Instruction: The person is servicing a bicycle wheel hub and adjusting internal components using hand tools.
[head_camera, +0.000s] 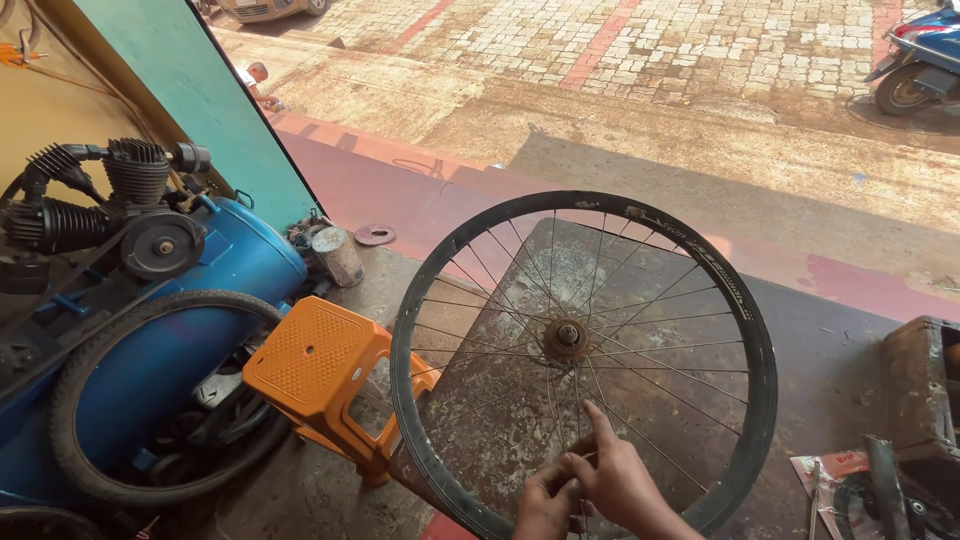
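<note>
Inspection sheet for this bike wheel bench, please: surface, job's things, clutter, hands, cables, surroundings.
Surface: worn, stained metal slab under the wheel.
Job's things: black spoked wheel rim, tyre off, rusty hub at its centre.
Clutter: orange plastic stool, loose tyre, tin can, tools and paper at right.
Hands: left hand and right hand pinch the lower spokes together.
Cables: nothing seen clearly.
Surroundings: blue air compressor, paved yard, scooter.
</note>
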